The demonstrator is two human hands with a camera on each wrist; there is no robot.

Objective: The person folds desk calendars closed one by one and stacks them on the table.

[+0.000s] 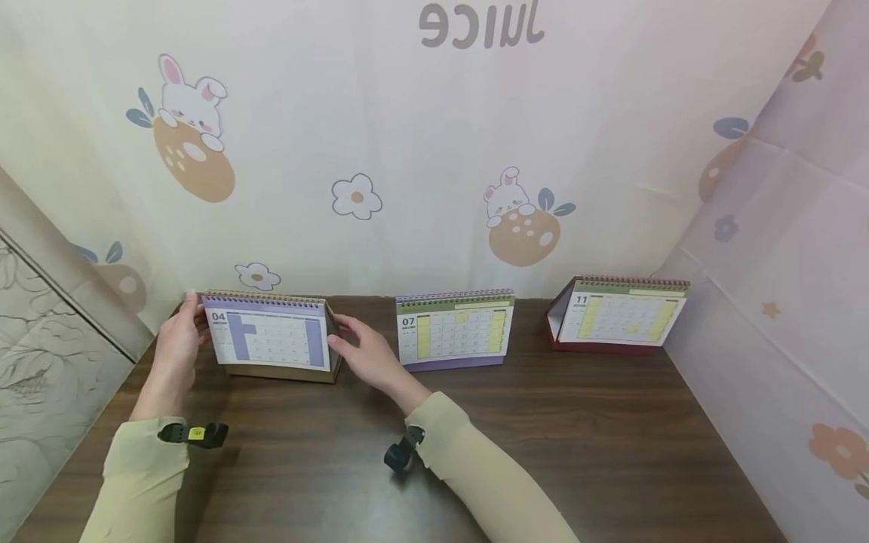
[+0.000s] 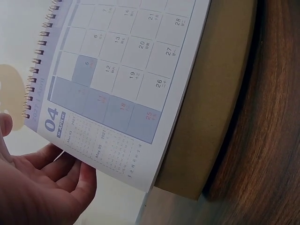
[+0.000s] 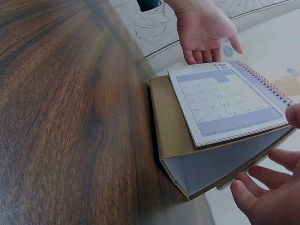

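Note:
A desk calendar (image 1: 271,335) with a lilac April page stands upright on a brown stand at the table's left back. My left hand (image 1: 178,343) is at its left edge; the left wrist view shows the fingers reaching behind the page edge, thumb apart. My right hand (image 1: 366,351) is at the right end, its thumb near the top corner and its fingers (image 3: 262,180) spread beside the stand's back panel. In the right wrist view the stand's open triangular side (image 3: 211,166) faces me. Spiral binding (image 2: 35,70) runs along the calendar's top.
A green-and-yellow calendar marked 07 (image 1: 455,328) on a purple stand is in the middle. Another, marked 11 (image 1: 621,313), stands on a red base at the right. A printed curtain (image 1: 421,113) hangs behind the dark wooden table (image 1: 611,452).

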